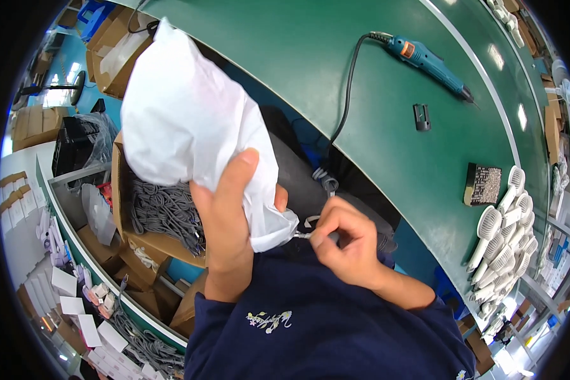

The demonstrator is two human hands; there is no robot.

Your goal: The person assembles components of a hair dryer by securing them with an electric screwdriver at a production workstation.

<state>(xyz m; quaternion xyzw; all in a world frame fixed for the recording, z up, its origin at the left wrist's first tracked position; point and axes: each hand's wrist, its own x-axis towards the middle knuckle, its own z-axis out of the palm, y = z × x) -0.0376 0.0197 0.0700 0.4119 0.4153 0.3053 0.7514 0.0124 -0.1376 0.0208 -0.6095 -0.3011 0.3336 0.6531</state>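
A full white drawstring bag (183,114) is held up in front of me, its gathered mouth pointing down to the right. My left hand (225,206) is wrapped round its narrow lower part, thumb on top. At the mouth, a thin pale drawstring (303,235) runs out to my right hand (348,244), whose thumb and forefinger are pinched on it. What fills the bag is hidden by the fabric.
On the green table (285,50) lie a teal electric screwdriver (427,62) with a black cable, a small black plastic piece (422,118), a dark speckled block (482,184) and piled white hairbrushes (503,237). Left of me, a cardboard box (161,244) holds grey cords (164,212).
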